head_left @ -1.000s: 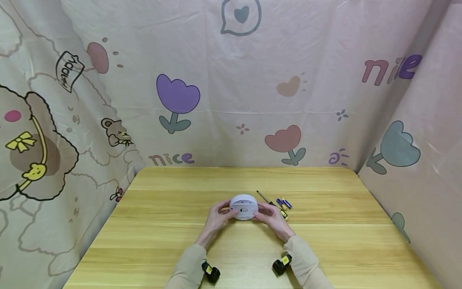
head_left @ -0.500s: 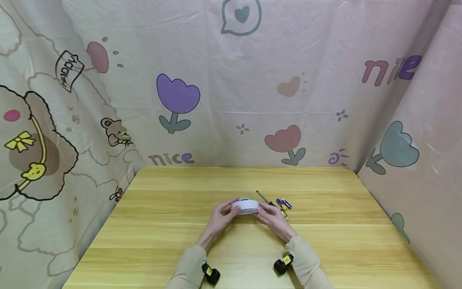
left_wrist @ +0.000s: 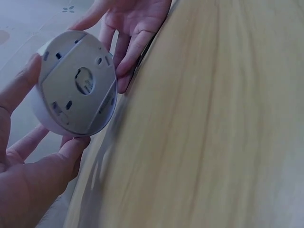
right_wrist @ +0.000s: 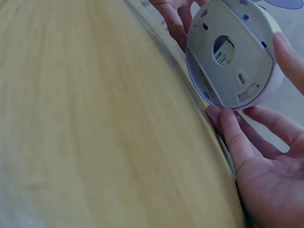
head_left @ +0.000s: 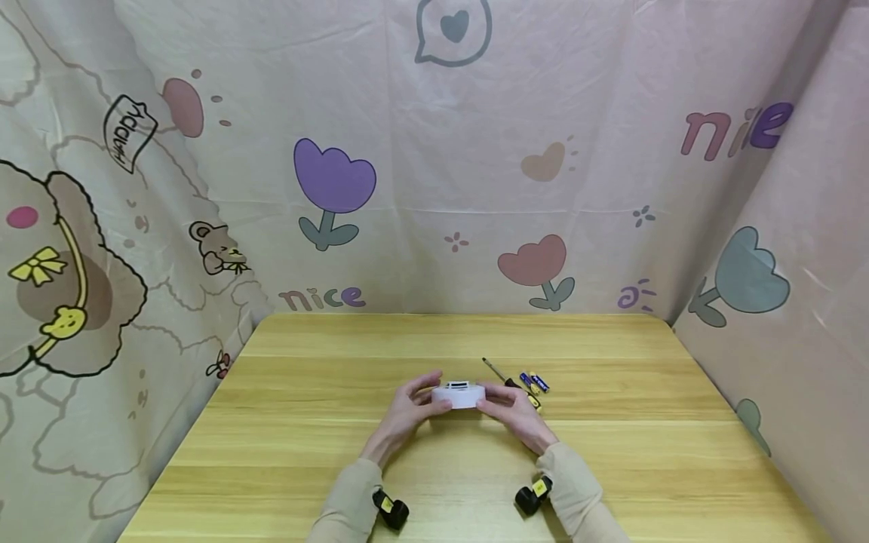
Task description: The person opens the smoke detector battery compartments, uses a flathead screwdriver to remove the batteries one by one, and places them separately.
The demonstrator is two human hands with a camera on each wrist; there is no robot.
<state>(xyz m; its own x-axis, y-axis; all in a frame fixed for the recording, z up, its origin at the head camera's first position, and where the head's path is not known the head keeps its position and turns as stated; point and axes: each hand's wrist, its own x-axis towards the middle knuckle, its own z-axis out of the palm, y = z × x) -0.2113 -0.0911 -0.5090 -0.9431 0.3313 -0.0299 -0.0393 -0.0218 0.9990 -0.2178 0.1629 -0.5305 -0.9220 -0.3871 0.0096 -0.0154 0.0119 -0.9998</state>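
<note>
A white round smoke detector point(head_left: 459, 397) is held just above the table between both hands. Its rim faces me in the head view, with a small dark-slotted window along the top. Both wrist views show its flat back plate point(left_wrist: 78, 85), which has slots and a round central hole with a label inside. My left hand point(head_left: 405, 411) pinches the detector's left side between thumb and fingers. On the opposite side, my right hand point(head_left: 519, 416) grips the edge, its thumb on the near rim point(right_wrist: 273, 78).
Just beyond the right hand lies a screwdriver point(head_left: 498, 371), its black-and-yellow handle partly hidden by that hand. Several small batteries point(head_left: 539, 383) lie beside it. A patterned cloth point(head_left: 421, 151) hangs behind the wooden table point(head_left: 339, 339).
The detector has turned in both hands. A second ago its back plate faced me; then it tilted to show its rim, and now the dark-slotted window shows on top. Both hands keep their hold.
</note>
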